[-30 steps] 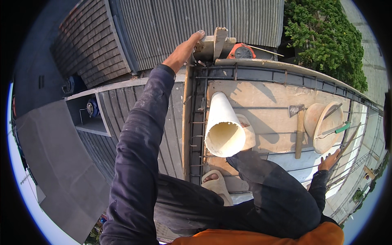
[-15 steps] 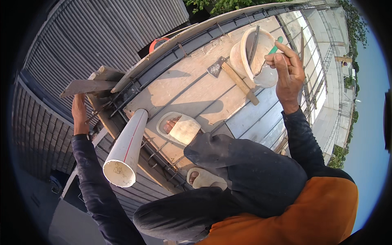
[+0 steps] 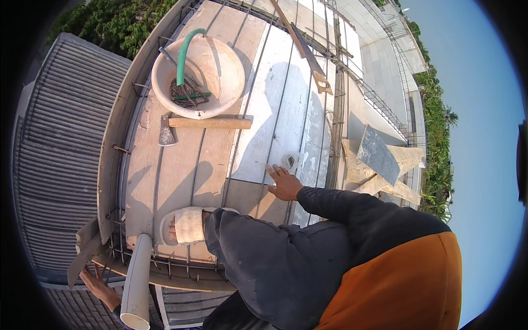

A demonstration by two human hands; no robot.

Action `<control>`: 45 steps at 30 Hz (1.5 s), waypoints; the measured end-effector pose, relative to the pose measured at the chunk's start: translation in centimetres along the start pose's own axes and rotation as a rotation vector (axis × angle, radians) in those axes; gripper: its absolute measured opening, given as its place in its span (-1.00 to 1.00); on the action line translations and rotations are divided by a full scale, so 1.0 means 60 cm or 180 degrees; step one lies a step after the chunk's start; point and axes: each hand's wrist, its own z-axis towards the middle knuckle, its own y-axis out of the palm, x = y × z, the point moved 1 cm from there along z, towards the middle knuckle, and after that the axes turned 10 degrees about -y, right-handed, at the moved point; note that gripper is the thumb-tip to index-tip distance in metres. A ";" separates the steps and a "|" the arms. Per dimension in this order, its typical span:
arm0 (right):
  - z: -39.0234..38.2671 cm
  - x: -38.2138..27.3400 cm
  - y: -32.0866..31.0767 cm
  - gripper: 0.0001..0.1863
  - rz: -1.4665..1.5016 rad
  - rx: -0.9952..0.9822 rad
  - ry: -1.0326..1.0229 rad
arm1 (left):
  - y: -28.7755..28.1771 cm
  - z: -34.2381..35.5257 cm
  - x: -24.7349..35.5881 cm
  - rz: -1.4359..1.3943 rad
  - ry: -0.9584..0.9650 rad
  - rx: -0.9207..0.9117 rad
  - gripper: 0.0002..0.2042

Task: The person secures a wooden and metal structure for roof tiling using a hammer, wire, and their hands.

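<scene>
Pictured with the right hand [image 3: 284,185] splayed just beside a small bundle [image 3: 290,160] and, well apart, the left hand [image 3: 101,289] at short boards [image 3: 87,254], grip too hidden to tell. Hemmed in beside the left hand by a white pipe [image 3: 137,280]; faced beyond the right with a hatchet [image 3: 209,122], a bucket [image 3: 234,77], a handsaw [image 3: 314,67] and, farthest, trees [image 3: 434,110].

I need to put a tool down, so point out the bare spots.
Two patches, both crossed by thin dark bars: plywood between the hatchet and the beige slipper; white panel between the basin and the saw, ahead of the right hand. It is crowded near the left hand, where boards and a white pipe cluster.
</scene>
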 end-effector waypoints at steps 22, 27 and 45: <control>-0.124 0.565 0.113 -0.21 0.2982 0.0904 0.3456 | -0.037 0.036 0.036 0.0359 -0.0545 0.0180 -0.62; -0.126 0.546 0.083 -0.31 0.3526 0.1234 0.3402 | 0.032 -0.025 0.089 0.0128 -0.0803 0.0585 -0.72; -0.091 0.337 -0.348 -0.54 0.2062 0.4800 0.1444 | 0.049 -0.025 0.069 0.0972 -0.0302 0.0984 -0.73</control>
